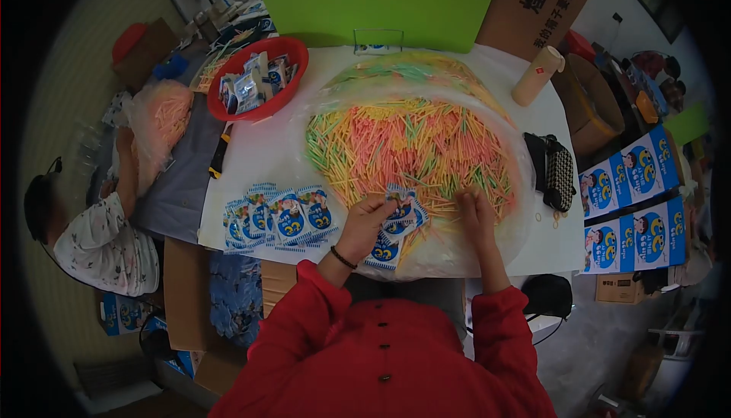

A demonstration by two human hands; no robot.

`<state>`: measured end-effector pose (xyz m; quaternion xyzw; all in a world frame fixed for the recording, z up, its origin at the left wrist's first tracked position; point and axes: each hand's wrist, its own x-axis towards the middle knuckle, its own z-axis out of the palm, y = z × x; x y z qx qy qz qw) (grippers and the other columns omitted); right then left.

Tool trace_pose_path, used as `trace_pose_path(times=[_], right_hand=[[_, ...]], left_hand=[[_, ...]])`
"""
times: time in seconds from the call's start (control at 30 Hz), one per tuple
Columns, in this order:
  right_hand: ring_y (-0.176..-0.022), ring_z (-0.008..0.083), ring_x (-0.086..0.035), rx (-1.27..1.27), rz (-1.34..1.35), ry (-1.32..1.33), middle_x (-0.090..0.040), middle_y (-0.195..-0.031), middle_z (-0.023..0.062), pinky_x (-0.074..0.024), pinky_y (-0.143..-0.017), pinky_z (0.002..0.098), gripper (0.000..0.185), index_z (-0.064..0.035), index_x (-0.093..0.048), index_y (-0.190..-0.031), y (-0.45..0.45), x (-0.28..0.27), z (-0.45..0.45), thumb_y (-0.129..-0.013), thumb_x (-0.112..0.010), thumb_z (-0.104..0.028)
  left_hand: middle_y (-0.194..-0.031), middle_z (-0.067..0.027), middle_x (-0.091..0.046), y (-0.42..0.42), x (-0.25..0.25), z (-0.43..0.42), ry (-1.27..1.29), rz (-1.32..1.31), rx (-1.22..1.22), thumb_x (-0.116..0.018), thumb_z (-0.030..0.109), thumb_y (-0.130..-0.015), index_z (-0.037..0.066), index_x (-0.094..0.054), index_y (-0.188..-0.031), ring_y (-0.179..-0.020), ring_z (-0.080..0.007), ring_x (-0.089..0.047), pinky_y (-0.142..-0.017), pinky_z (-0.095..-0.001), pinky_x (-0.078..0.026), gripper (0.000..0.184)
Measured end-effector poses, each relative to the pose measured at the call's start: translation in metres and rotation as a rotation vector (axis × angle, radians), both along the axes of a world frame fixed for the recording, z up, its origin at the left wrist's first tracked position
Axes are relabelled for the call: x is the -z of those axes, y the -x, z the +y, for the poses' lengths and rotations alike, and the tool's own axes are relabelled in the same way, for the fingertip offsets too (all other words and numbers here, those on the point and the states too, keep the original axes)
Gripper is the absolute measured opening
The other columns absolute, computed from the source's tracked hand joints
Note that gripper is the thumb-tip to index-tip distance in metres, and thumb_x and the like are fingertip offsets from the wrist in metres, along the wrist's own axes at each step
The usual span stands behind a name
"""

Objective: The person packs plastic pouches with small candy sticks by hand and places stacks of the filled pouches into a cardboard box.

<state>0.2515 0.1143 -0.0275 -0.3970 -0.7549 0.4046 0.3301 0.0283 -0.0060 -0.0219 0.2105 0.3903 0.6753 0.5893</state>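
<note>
Near the table's front edge my left hand (365, 220) pinches a small blue-and-white printed packet (403, 203). More of these packets (383, 253) lie just under it. My right hand (477, 212) is closed, fingers curled together at the near side of a heap of thin pink, yellow and green sticks (396, 144); whatever it may hold is hidden. The heap spills from a large clear plastic bag (520, 224) spread on the white table. Left of my left hand, several similar packets (291, 218) lie overlapping in a row.
A red basin (301, 75) of packets stands back left, a beige cylinder (537, 75) back right. A black-and-white pouch (561, 177) lies at the right edge. Printed blue boxes (636, 235) are stacked beyond. At left, a person (106, 243) reaches toward another bag of sticks (164, 121).
</note>
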Motion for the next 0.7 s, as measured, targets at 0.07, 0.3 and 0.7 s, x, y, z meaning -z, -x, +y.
trace_pose_path(times=[0.07, 0.3, 0.7], right_hand=[[-0.091, 0.019, -0.062, 0.169, 0.358, 0.144, -0.066, -0.095, 0.011, -0.0449, -0.087, 0.0318, 0.016, -0.0029, -0.055, -0.1, -0.003, 0.009, 0.01, -0.101, -0.044, -0.016], [-0.101, 0.0234, -0.063, -0.105, 0.841, 0.351, -0.067, -0.099, 0.013, -0.0401, -0.1, 0.04, 0.013, -0.0056, -0.048, -0.102, 0.042, -0.075, -0.036, -0.101, -0.041, -0.017], [-0.128, 0.0306, -0.045, -0.366, 0.41, 0.046, -0.065, -0.112, 0.011, -0.0161, -0.113, 0.0479, 0.014, -0.0074, -0.052, -0.098, 0.066, -0.059, -0.038, -0.1, -0.041, -0.015]], left_hand=[[-0.091, -0.0041, -0.07, 0.0, -0.007, -0.005, 0.02, 0.079, 0.016, -0.063, 0.008, -0.091, 0.0, -0.069, -0.099, -0.081, -0.0083, -0.065, -0.072, -0.0227, -0.052, 0.013], [-0.091, -0.0019, -0.071, -0.006, -0.014, -0.004, -0.005, 0.48, 0.133, -0.066, 0.005, -0.088, 0.001, -0.071, -0.101, -0.081, -0.0051, -0.062, -0.073, -0.0207, -0.049, 0.015], [-0.096, -0.0023, -0.07, -0.007, -0.02, -0.004, -0.095, 0.531, 0.137, -0.062, 0.005, -0.09, -0.001, -0.068, -0.11, -0.088, -0.0061, -0.062, -0.078, -0.0211, -0.049, 0.022]])
